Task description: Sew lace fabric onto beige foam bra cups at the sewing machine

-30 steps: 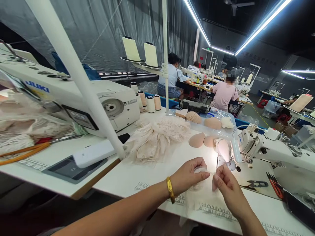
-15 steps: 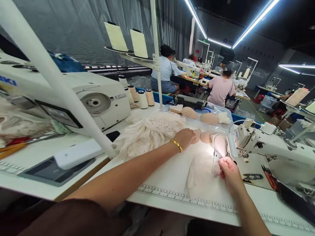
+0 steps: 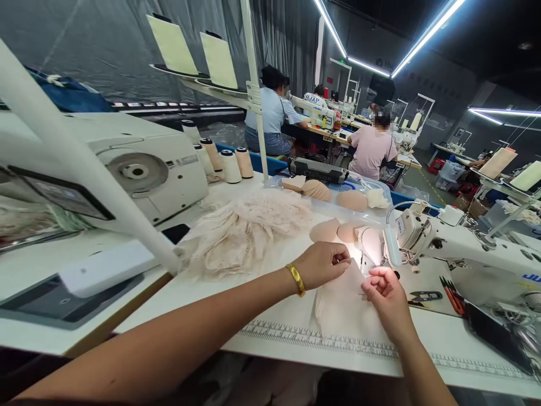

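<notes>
Two sewing machines flank a white counter: a big one at left, a smaller one at right with its lamp lit. Lace pile sits mid-counter, well left of the needle. Foam cups lie just behind the hands, more in a clear tray further back. Thread cones stand by the big machine. Snips rest on the small machine's bed. Two other people sit at far benches, backs turned.

Lace piece lies flat on the counter between both hands, just left of the presser foot. Left hand, gold bangle on wrist, is clenched in a pinch at the piece's top edge. Right hand has its grip curled on the piece's right corner near the needle; whether it holds cloth or thread is too small to tell.

Step looks like aligning the piece's edge before stitching. Next move likely needs that edge slid squarely under the foot.
</notes>
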Tool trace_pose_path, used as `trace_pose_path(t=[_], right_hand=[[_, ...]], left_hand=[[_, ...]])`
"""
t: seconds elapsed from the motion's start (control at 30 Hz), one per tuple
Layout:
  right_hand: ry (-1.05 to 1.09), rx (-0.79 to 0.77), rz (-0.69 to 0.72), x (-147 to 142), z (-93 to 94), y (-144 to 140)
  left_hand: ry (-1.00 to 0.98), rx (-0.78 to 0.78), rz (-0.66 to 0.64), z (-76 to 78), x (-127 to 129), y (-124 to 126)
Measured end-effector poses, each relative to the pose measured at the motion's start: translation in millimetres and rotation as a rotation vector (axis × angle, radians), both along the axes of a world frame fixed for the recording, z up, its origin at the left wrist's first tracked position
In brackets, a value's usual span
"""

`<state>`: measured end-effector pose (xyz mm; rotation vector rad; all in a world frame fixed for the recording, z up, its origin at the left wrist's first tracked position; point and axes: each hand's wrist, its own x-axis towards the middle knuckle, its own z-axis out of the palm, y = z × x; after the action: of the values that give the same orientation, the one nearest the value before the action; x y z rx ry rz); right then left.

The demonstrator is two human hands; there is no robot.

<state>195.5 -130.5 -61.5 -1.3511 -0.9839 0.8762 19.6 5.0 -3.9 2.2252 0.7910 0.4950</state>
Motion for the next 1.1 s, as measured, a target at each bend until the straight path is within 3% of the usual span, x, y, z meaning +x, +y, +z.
trace_pose_path(t=[0.07, 0.17, 0.23, 0.3, 0.37, 0.47, 0.53, 0.67, 0.73, 0.8, 0.83, 0.97, 1.1], right_hand=[[-0.185, 0.017, 0.005, -7, 11.2, -7], [-0.474, 0.018, 0.126, -16, 35.6, -18], [-0.591, 0.023, 0.256, -19, 53.2, -24], [-0.673, 0.037, 0.349, -17, 68.3, -28], [-0.749, 0.041, 0.399, -11, 79.5, -29], [-0.859, 0.061, 0.415, 5, 86.8, -26], [-0.984, 0.131, 0.330, 14, 83.1, -21], [-1.289, 0.494, -0.012, 26, 52.7, -3], [-1.368, 0.675, -0.098, 28, 30.5, 7], [-1.433, 0.775, -0.087, 31, 9.0, 15], [-1.467, 0.795, -0.053, 34, -0.3, 17], [-1.544, 0.715, 0.147, 47, -21.6, 18], [-1.560, 0.596, 0.282, 66, -20.1, 13]], left_hand=[[0.052, 0.116, -0.072, 4.4, 1, 2], [0.015, 0.179, -0.379, 19.6, 5, 0], [-0.003, 0.020, -0.651, 30.6, 9, -6], [-0.017, -0.243, -0.883, 37.7, 13, -12], [-0.031, -0.434, -0.979, 38.7, 14, -15], [0.060, -0.453, -0.829, 30.7, 8, -11], [0.096, -0.304, -0.641, 23.6, 3, -4], [-0.034, 0.371, -0.283, 12.4, -3, 8], [-0.016, 0.746, -0.217, 4.7, -5, 12], [0.067, 1.014, -0.255, -6.4, -6, 12], [0.108, 1.077, -0.306, -12.5, -5, 11], [0.140, 1.036, -0.525, -28.3, 10, 4], [0.245, 0.993, -0.600, -32.9, 41, 5]])
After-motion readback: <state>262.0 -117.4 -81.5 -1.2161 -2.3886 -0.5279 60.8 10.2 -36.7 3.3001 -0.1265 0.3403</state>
